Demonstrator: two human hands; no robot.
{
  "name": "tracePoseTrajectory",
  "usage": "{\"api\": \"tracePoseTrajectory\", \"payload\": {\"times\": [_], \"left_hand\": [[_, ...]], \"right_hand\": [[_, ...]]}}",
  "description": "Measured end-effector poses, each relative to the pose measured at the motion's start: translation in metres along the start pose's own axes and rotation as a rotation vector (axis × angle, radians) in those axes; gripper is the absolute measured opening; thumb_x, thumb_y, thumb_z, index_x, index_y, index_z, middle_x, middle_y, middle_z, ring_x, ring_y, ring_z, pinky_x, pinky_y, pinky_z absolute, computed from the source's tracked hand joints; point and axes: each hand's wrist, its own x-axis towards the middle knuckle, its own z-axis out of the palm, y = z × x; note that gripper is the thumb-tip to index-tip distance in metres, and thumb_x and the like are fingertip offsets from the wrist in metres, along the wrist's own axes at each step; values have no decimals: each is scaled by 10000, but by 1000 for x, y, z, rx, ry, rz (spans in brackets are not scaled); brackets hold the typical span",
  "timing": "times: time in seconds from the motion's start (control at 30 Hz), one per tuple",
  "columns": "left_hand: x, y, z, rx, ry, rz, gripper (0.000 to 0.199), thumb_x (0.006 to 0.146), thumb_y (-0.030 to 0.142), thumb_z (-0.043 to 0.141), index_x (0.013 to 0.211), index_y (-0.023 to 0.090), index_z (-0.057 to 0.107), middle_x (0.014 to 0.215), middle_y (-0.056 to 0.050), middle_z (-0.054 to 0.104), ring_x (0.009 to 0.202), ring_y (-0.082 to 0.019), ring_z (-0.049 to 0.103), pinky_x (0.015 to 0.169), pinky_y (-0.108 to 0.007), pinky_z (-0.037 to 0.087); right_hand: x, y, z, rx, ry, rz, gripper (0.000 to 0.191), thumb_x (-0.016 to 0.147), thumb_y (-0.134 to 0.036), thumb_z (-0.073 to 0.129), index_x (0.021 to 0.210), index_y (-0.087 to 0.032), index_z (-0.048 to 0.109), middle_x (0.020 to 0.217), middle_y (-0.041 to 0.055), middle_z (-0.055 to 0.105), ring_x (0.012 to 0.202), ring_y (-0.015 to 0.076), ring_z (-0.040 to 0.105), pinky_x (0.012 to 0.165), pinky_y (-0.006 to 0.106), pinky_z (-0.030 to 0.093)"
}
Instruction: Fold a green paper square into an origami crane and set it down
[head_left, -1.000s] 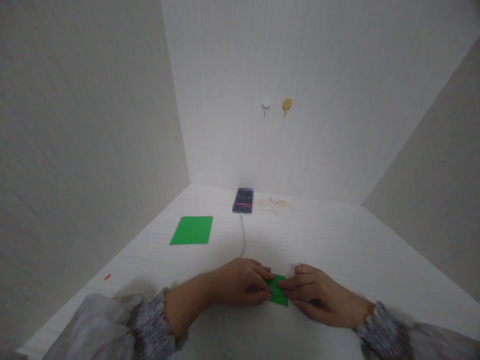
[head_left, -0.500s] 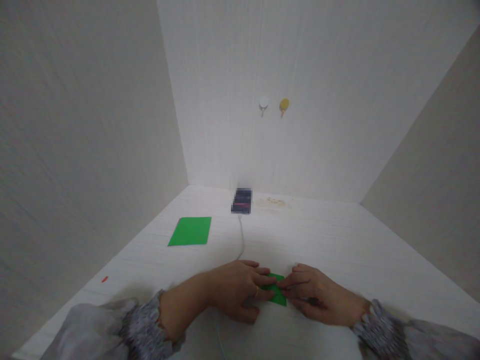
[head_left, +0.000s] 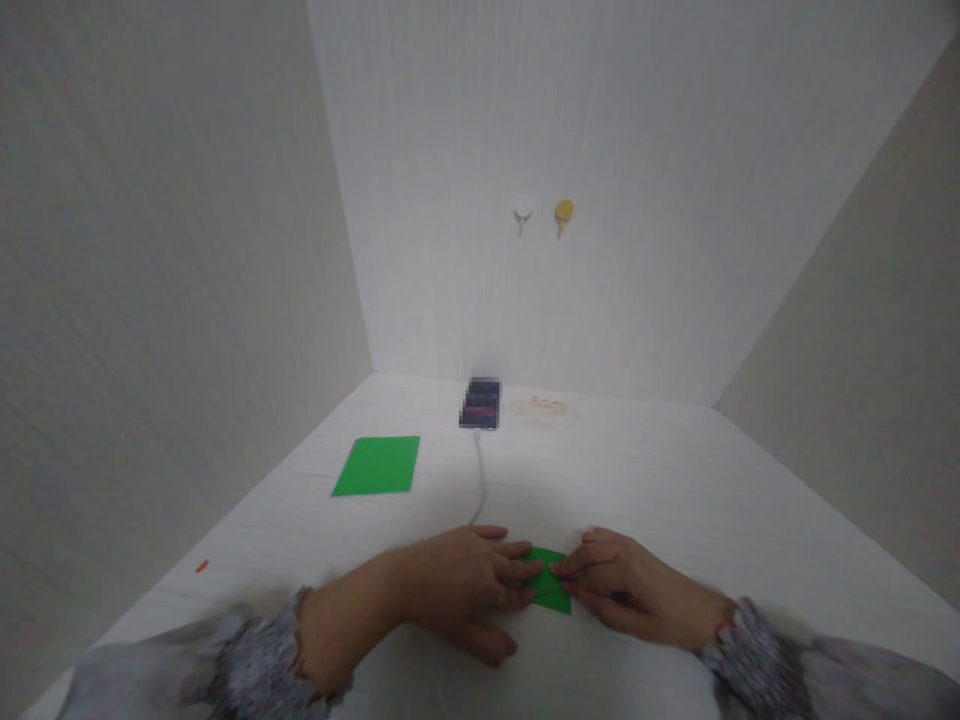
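A small folded piece of green paper (head_left: 550, 590) lies on the white table between my hands, with crease lines across it. My left hand (head_left: 476, 590) rests palm down, its fingers spread and their tips on the paper's left part; the thumb is apart, on the table. At the paper's right edge is my right hand (head_left: 626, 588), with index finger and thumb pinched together on it. My fingers hide both side edges of the paper.
A flat green sheet (head_left: 377, 466) lies at the left. Behind, a blurred dark phone (head_left: 481, 404) has a pale cable (head_left: 481, 478) running toward me. A small orange scrap (head_left: 202, 566) is far left. White and yellow hooks (head_left: 564, 211) hang on the back wall.
My left hand has slid slightly left along the paper, uncovering more of its middle. My right hand has barely moved. The whole view has shifted a little.
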Motion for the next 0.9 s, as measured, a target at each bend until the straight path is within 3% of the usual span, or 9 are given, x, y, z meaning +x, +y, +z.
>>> {"api": "tracePoseTrajectory", "payload": {"times": [0.2, 0.37, 0.53, 0.77, 0.9], "left_hand": [[-6, -9, 8, -160, 68, 12, 247, 760, 315, 525, 966, 197, 592, 1211, -41, 506, 1183, -198, 376, 1036, -374, 161], [-6, -13, 10, -287, 200, -53, 202, 789, 225, 470, 945, 209, 597, 1101, -21, 589, 1063, -128, 503, 999, -302, 257], [-1, -1, 1, -183, 166, -47, 411, 784, 350, 484, 1178, 239, 446, 1198, -36, 517, 1065, -169, 496, 984, -330, 262], [5, 1, 4, -27, 148, 18, 307, 809, 390, 444, 1034, 214, 557, 1076, -38, 597, 1037, -193, 498, 917, -304, 303], [5, 1, 5, 28, 156, 17, 312, 813, 368, 444, 1060, 205, 541, 1083, -43, 592, 1042, -199, 485, 919, -320, 290]], "right_hand": [[-3, 4, 3, 17, 16, -38, 247, 835, -168, 419, 1022, -186, 579, 1023, 84, 619, 882, 163, 548, 835, 342, 375], [-1, 0, 2, 21, 16, -25, 254, 809, -138, 445, 1012, -190, 588, 1011, 69, 621, 869, 156, 544, 811, 325, 383], [1, -3, 1, 27, 32, -18, 261, 791, -142, 456, 1012, -197, 584, 988, 65, 618, 862, 159, 539, 792, 316, 388], [3, -6, 2, -105, -50, 17, 346, 763, -159, 464, 1101, -199, 530, 920, 82, 581, 824, 181, 520, 731, 320, 389], [5, -12, 1, -191, -95, 17, 320, 775, -199, 469, 1085, -222, 547, 944, 85, 546, 832, 196, 498, 733, 341, 373]]}}
